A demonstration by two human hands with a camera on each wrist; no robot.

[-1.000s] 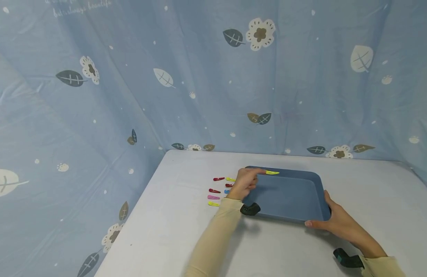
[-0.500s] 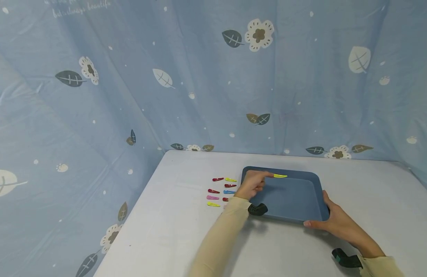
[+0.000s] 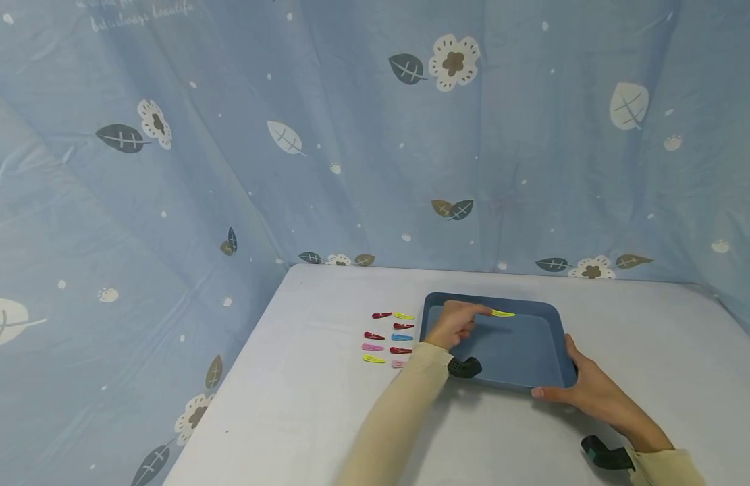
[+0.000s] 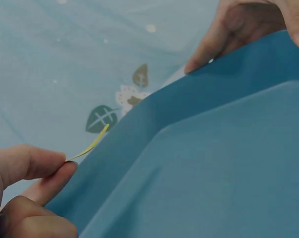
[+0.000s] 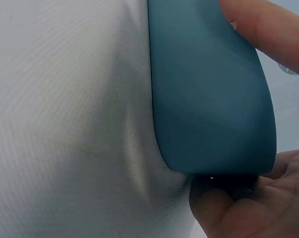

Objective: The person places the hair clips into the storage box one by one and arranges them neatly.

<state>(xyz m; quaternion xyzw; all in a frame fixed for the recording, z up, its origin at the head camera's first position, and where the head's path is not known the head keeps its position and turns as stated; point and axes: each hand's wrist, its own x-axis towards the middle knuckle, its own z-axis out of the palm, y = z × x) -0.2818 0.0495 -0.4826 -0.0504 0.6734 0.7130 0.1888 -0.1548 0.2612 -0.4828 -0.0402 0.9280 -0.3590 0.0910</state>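
Note:
Between thumb and index finger my left hand [image 3: 455,322] pinches a yellow snap hair clip [image 3: 503,313] by one end. In the left wrist view the hair clip [image 4: 94,143] points up and away from the fingertips, overlapping the rim of the blue-grey tray [image 4: 228,144]. From the head, hand and clip are over the back part of the tray [image 3: 520,354]. My right hand [image 3: 590,386] holds the tray's near right corner, the thumb on the front side and fingers along the right side. The right wrist view shows the corner of the tray [image 5: 214,109] between thumb and fingers.
Left of the tray several hair clips lie in two columns on the white table [image 3: 289,398]: red [image 3: 375,335], pink [image 3: 372,347], yellow [image 3: 375,359] and blue [image 3: 402,337]. A patterned blue curtain [image 3: 350,135] hangs behind and to the left of the table.
My left hand has moved right and slightly nearer over the tray with the yellow hair clip, uncovering more clips on the table. My right hand stays at the tray's corner.

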